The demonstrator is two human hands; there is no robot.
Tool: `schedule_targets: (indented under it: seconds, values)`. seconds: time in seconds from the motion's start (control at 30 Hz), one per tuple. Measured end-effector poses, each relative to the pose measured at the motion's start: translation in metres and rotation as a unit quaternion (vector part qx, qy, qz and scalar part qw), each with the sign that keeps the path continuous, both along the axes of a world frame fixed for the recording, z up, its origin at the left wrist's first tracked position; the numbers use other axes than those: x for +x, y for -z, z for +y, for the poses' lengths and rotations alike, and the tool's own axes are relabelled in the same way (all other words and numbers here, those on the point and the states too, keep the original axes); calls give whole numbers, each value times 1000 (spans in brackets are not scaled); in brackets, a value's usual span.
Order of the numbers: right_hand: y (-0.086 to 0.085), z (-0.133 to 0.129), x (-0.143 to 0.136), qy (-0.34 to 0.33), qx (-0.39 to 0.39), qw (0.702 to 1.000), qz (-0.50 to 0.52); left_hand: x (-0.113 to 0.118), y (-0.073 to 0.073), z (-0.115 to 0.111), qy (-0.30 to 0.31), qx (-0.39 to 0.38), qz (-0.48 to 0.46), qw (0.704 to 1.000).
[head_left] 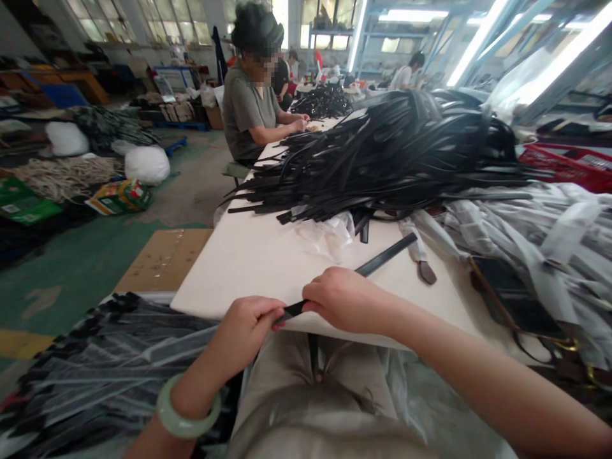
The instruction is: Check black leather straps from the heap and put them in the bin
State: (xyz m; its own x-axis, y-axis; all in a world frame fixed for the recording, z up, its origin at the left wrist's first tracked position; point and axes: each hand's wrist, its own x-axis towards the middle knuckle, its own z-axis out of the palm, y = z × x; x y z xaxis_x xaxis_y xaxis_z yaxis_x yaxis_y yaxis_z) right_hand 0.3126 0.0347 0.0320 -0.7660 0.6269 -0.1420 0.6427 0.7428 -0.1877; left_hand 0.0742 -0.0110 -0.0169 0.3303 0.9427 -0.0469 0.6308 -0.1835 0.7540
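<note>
Both hands, left hand (pixel 246 328) and right hand (pixel 342 299), pinch one black strap (pixel 382 256) at the white surface's (pixel 258 261) six-o'clock edge; a black strap pile (pixel 396 153) lies toward one o'clock.

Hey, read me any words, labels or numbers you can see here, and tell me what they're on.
None can be read.
Green and yellow carton on the floor: print too blurred.
Flat cardboard sheet: faint marks, illegible.
Red crate: white label, too small.

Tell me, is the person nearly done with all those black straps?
Probably not. Both hands, left hand and right hand, pinch one black strap over the white table. A big pile of loose black straps waits behind it. Bagged straps lie lower left, perhaps finished ones.
</note>
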Motion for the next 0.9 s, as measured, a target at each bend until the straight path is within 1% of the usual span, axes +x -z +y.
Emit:
schedule_targets:
  seconds: [0.07,0.2,0.27,0.33,0.4,0.43,0.5,0.57,0.63,0.7,0.77,0.83,0.9]
  values:
    - [2,0,0,6,-8,1000,-7,-4,-3,2,-3,-1,-3,1000]
    - [-2,8,21,72,-11,997,-28,-27,-5,5,-49,27,51,997]
    - [-5,11,17,80,-5,996,-39,-25,-5,7,-47,38,67,996]
    - [-8,10,2,60,-1,997,-41,-12,-3,10,-36,46,68,996]
    - [-10,9,-10,42,-2,999,-30,-3,-2,11,-44,53,65,995]
    - [-12,10,-11,41,-1,999,-17,-3,-2,12,-58,56,61,995]
    - [-14,13,-2,55,-3,998,30,-13,-3,11,-87,50,37,994]
    - [-15,19,16,55,-44,993,92,-30,-4,9,-86,22,-5,996]
    - [-16,26,31,30,-124,982,141,-44,-5,8,-61,-14,-49,997]
    - [-17,30,37,9,-201,965,170,-47,-5,6,-44,-39,-87,994]
    - [-17,32,31,7,-243,949,200,-40,-5,7,-38,-58,-118,991]
    - [-18,30,15,2,-267,939,219,-26,-5,8,-32,-73,-144,986]
    - [-17,24,-6,-4,-260,941,216,-14,-8,11,-27,-79,-162,983]
